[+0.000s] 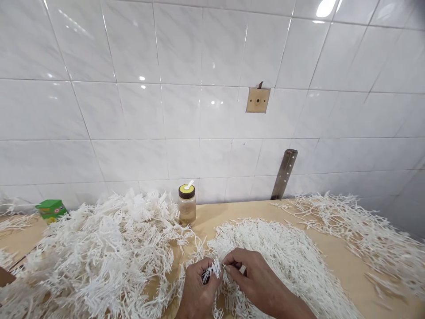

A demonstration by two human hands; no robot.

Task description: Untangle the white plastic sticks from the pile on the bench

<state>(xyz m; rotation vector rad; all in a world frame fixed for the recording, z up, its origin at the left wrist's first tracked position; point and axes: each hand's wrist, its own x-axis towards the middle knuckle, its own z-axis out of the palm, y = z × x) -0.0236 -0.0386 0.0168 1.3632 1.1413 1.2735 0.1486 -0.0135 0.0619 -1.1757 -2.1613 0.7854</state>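
Observation:
My left hand [200,285] is closed around a small bunch of thin white sprigs [216,268], which fan out above its thumb. Just to the right, my right hand [254,277] pinches with thumb and fingertip at the edge of that bunch. A small greenish tip shows there, but the exact thing in the pinch is too small to name. A small pale piece [242,269] shows among the right fingers. Beneath and behind both hands spreads a heap of short white stalks [282,248]. Left of them lies a larger fluffy pile of joined white sprigs [109,257].
A clear jar [187,208] with a yellow-topped dark lid stands near the wall. A green box [51,209] is at the far left. More loose white strands [361,226] lie at the right. A metal strip [284,173] leans against the tiled wall [182,110], below a socket plate [258,100].

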